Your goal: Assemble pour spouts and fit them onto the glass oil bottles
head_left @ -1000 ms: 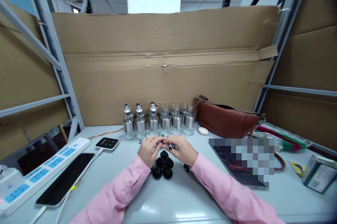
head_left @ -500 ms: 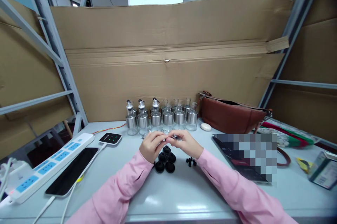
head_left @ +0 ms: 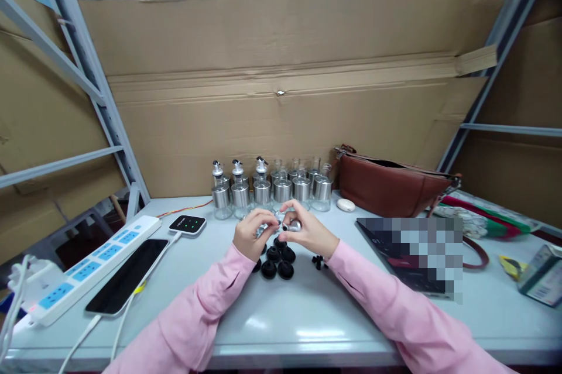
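Both hands have lifted slightly since a moment ago and now sit nearer the row of bottles, with the black stoppers showing more fully beneath them; everything else on the table lies as it did. At far left, a white power strip (head_left: 83,266) with blue sockets runs along the grey table (head_left: 281,327), beside a dark phone (head_left: 127,275) lying flat on a white cable. Just past it is a small black charging pad (head_left: 187,223) with green lights. Any writing on these is too small to read. At centre, the left hand (head_left: 251,236), in a pink sleeve, is curled closed around small metal parts, and the right hand (head_left: 307,231) pinches a small silver pourer spout (head_left: 293,225) between thumb and fingers; the two hands touch over the middle of the table, the spout held just above the surface. Directly under them is a cluster of round black rubber stoppers (head_left: 276,263), with a few tiny black pieces (head_left: 318,260) just to the right. Behind the hands stands a row of glass bottles with steel bands (head_left: 272,189), the three leftmost already capped with spouts. Further right rest a small white oval case (head_left: 346,205), a brown leather bag (head_left: 390,187), a dark booklet (head_left: 395,263) partly pixelated, and at far right a small printed box (head_left: 542,276) whose label cannot be read.
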Tool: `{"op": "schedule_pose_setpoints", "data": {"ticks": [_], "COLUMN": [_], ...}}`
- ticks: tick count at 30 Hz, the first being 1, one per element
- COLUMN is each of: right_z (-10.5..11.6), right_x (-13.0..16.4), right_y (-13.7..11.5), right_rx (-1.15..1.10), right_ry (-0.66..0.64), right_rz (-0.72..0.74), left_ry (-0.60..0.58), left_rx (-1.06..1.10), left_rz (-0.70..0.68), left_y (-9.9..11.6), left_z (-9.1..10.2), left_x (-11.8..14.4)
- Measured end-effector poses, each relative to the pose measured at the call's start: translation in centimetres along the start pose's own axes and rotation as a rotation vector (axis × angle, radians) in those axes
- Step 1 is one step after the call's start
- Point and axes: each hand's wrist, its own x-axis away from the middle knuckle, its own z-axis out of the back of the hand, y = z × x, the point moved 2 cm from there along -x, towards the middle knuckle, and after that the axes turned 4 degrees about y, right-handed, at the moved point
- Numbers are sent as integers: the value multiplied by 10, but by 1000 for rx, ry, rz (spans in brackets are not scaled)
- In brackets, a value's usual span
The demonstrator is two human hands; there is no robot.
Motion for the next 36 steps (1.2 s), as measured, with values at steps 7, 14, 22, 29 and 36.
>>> {"op": "schedule_pose_setpoints", "data": {"ticks": [7,14,22,29,36], "right_z": [-1,-4,-6,-8,-16], "right_x": [-1,2,2,4,4], "right_y": [2,0,0,-4,-2], "right_rx": [-121,-205,-226,-323,-513], "right_ry": [-6,-31,-55,-100,-39], "right_rz": [-36,-131,-193,-258,-355], "left_ry": [22,-18,-98,-110,-99], "left_rx": [17,42,96,193,367], "left_rz": [17,33,59,348,670], "left_y": [4,4,3,-5,-7], "left_z": [-2,-5,-4,-5,-10], "left_x": [3,7,3,3,4]}}
